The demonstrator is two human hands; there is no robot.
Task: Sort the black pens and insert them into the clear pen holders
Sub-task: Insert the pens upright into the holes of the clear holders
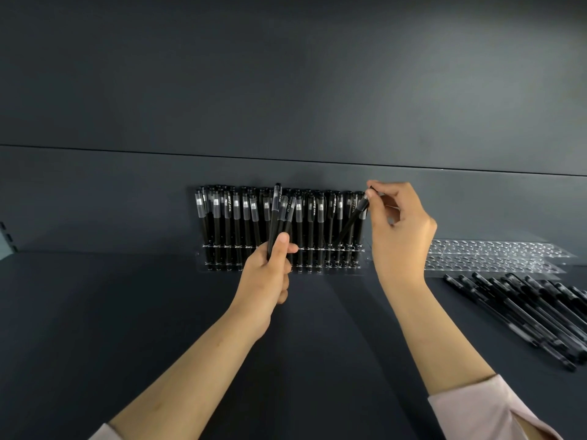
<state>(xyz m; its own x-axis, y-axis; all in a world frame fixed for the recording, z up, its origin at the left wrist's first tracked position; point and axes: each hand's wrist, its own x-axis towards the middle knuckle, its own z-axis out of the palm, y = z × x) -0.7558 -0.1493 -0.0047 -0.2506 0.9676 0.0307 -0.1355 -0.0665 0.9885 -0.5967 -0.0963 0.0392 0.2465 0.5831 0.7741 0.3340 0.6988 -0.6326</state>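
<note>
Your right hand (397, 230) has its thumb and forefinger tips (371, 195) pinched on the cap end of one pen (351, 223), with the other fingers curled loosely behind. That pen leans, top to the right. Its lower end is down among the pens at the right end of the holder (360, 268). You can't tell whether it's seated in a hole.

Your left hand (270, 268) is wrapped round a bundle (276, 214) of about three pens. The thumb (282, 241) presses across their barrels and the caps fan upward. The bundle sits right in front of the holder's middle.

Behind both hands a row of pens (236, 217) stands in the holder, caps up, packed close from end to end. The holder stands on the dark table (158, 312), back against the grey wall (286, 90).

Out to your right, the empty holders (492, 255) lie just beside the full one, their holes showing. In front of them the loose pens (524, 309) lie side by side on the table, angled away from you. A pale sleeve (482, 408) covers your right forearm.
</note>
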